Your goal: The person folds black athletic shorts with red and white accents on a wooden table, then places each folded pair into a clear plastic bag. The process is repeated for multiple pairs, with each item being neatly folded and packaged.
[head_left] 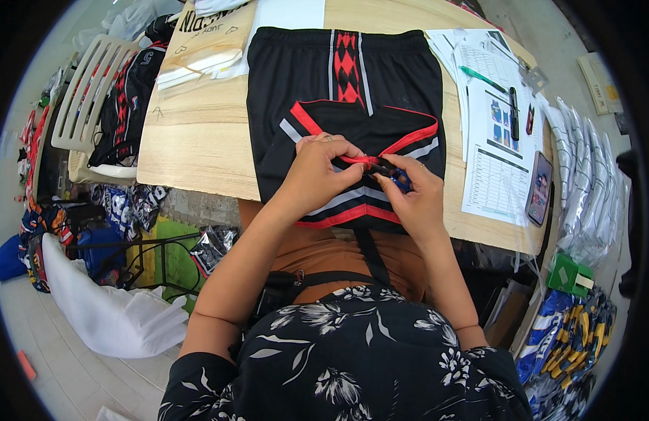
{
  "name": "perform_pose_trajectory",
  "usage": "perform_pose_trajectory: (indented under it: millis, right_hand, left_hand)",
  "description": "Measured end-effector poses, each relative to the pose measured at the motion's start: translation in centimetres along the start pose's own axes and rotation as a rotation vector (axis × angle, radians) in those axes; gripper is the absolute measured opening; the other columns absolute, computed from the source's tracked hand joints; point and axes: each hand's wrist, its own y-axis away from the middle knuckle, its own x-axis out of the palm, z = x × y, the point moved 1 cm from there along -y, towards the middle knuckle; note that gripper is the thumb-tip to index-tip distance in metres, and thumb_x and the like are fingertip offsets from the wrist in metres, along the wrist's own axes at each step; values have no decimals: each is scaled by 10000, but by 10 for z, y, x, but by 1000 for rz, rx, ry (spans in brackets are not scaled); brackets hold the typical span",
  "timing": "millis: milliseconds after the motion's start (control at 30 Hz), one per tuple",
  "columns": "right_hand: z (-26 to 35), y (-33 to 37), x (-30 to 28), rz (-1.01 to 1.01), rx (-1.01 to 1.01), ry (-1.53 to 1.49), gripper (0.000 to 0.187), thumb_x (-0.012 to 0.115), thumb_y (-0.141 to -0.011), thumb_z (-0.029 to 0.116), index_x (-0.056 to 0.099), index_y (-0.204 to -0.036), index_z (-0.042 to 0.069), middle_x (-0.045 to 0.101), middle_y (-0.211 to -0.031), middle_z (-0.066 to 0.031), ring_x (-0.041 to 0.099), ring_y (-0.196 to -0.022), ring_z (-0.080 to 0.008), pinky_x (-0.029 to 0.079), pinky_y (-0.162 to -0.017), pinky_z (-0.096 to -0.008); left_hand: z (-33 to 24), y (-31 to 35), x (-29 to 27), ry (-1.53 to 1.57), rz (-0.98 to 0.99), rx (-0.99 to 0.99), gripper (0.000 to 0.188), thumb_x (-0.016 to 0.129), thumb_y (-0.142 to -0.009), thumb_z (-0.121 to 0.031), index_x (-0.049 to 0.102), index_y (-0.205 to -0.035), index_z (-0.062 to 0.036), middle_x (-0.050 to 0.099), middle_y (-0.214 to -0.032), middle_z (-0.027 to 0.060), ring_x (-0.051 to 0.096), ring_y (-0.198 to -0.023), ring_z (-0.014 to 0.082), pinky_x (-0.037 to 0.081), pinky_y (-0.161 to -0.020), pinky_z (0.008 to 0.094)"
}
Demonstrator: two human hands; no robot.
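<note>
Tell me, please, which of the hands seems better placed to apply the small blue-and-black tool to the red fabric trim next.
Probably the right hand: it holds the small blue-and-black tool at the red fabric trim, while the left hand pinches that trim.

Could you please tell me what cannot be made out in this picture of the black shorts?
Blue tool, head view: the right hand covers much of it, so its exact kind is unclear.
Black shorts, head view: the raised red-edged hem hides part of the cloth beneath.
Printed sheets, head view: the small entries are too tiny to read.
Floral top, head view: cut off by the lower edge.
</note>
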Motion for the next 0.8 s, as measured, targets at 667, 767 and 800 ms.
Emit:
perform_pose_trajectory:
  millis: [667,767,800]
  right_hand:
    - [-2,0,-1,35,-67,105,191,745,-812,40,705,-997,21,716,-867,-113,692,-744,-252,530,-663,-317]
    - [-2,0,1,6,-58,86,165,740,-823,60,701,-979,24,712,-838,-117,695,-709,-264,526,-626,-319]
    - [-1,0,1,-3,-47,71,156,734,-831,58,699,-978,21,711,-833,-120,697,-700,-253,523,-619,-311]
  left_hand:
    - [2,0,-1,89,70,-48,178,698,-808,-224,736,-889,-70,647,-792,24,561,-824,193,335,-910,366]
    - [0,1,-1,86,91,-60,177,703,-804,-220,728,-889,-67,653,-818,23,571,-875,196,326,-927,363]
    - [-2,1,-1,77,56,-14,152,711,-792,-178,718,-875,-52,650,-799,31,582,-847,195,358,-892,353]
